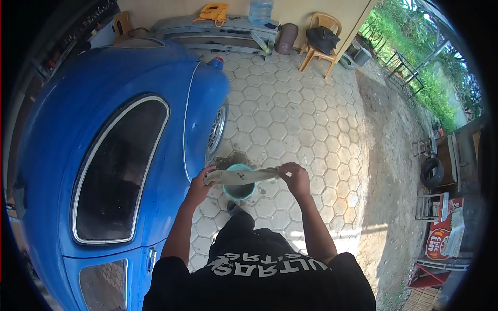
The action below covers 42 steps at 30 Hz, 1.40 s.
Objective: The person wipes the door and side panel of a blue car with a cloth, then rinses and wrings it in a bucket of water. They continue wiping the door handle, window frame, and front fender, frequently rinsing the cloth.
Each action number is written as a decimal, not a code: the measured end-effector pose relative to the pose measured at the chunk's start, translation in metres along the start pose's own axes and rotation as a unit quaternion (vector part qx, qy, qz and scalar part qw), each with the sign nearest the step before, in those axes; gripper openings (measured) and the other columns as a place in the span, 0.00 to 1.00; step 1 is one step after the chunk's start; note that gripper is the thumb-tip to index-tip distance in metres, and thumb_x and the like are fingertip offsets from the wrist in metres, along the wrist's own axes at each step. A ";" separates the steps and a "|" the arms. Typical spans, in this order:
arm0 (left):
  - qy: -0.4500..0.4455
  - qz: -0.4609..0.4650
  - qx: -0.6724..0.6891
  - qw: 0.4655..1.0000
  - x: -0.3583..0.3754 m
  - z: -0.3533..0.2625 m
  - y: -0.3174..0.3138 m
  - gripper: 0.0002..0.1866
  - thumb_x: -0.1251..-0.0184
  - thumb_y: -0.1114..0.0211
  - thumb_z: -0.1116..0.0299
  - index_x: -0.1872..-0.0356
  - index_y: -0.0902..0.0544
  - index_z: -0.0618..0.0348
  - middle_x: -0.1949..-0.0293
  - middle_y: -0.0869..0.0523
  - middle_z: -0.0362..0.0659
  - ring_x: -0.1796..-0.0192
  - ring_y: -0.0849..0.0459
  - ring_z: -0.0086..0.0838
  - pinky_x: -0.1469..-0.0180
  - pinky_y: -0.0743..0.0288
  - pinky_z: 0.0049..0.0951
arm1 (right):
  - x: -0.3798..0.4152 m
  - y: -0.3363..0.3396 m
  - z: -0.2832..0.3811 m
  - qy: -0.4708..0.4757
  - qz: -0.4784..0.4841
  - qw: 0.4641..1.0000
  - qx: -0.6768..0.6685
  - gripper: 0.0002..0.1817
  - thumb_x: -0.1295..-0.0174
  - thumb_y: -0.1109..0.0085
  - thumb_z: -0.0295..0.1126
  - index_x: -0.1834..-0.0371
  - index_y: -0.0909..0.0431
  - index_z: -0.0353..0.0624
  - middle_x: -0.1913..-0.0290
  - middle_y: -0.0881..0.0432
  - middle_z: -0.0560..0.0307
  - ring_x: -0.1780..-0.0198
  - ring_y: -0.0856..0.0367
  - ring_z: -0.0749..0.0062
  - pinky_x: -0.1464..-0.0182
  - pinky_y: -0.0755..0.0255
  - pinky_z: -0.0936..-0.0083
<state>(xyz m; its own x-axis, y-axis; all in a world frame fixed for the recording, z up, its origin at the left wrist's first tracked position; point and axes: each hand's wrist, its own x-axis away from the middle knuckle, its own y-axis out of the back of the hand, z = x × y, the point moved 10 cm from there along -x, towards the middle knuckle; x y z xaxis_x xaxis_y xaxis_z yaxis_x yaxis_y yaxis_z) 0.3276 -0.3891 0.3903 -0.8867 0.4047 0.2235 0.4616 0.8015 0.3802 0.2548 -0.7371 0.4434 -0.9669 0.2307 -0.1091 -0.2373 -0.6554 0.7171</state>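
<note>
A pale grey-beige cloth (241,177) with a few dark spots is stretched sideways between my two hands. My left hand (200,185) grips its left end, close to the blue car's rear fender. The right end is held in my right hand (295,179), fingers wrapped round it. Beneath the cloth, a round bucket with a turquoise rim (239,198) stands on the paving, partly hidden by the cloth. Liquid in it looks grey. Wet patches darken the paving beside the bucket.
The blue car (179,72) fills the left side. A workbench (207,37) with a water jug (261,11) stands ahead, beside a wooden chair (309,51) holding a black bag. A tire (432,173) and a red sign (441,236) are at the right.
</note>
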 end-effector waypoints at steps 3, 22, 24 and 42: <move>-0.059 0.040 0.014 0.997 -0.031 -0.006 -0.032 0.31 0.32 0.35 0.84 0.29 0.27 0.54 0.33 0.19 0.51 0.28 0.22 0.43 0.28 0.29 0.38 | 0.011 0.030 -0.041 -0.050 -0.031 0.998 -0.021 0.11 0.42 0.25 0.33 0.57 0.09 0.43 0.64 0.09 0.49 0.62 0.09 0.59 0.57 0.18 0.68; -0.124 -0.343 -0.177 0.914 0.079 -0.132 -0.144 0.18 0.40 0.19 0.67 0.52 0.16 0.57 0.54 0.12 0.43 0.52 0.12 0.32 0.50 0.18 0.32 | 0.002 0.101 -0.044 0.229 0.130 0.964 0.040 0.24 0.45 0.32 0.20 0.42 0.19 0.46 0.49 0.22 0.46 0.44 0.19 0.43 0.45 0.22 0.57; -0.080 -0.382 -0.112 0.914 0.092 -0.117 -0.148 0.15 0.37 0.21 0.66 0.53 0.15 0.57 0.54 0.11 0.42 0.53 0.12 0.30 0.52 0.19 0.31 | 0.002 0.106 -0.042 0.242 0.175 0.954 0.025 0.22 0.43 0.33 0.21 0.43 0.17 0.48 0.46 0.24 0.48 0.43 0.20 0.45 0.44 0.22 0.56; -0.079 -0.391 -0.182 0.899 0.163 -0.081 -0.133 0.18 0.41 0.25 0.76 0.47 0.11 0.54 0.41 0.20 0.47 0.41 0.21 0.43 0.37 0.24 0.40 | -0.046 0.057 0.022 0.151 0.294 0.897 -0.293 0.12 0.37 0.33 0.24 0.51 0.20 0.39 0.65 0.14 0.62 0.63 0.20 0.82 0.58 0.27 0.80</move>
<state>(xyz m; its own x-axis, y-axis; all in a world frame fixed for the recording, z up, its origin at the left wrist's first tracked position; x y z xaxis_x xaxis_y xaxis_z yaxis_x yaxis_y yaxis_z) 0.1236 -0.4652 0.4494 -0.9230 -0.1381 -0.3591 -0.3513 0.6831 0.6403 0.2881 -0.7692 0.5038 -0.9015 -0.4261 -0.0756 0.3991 -0.8861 0.2355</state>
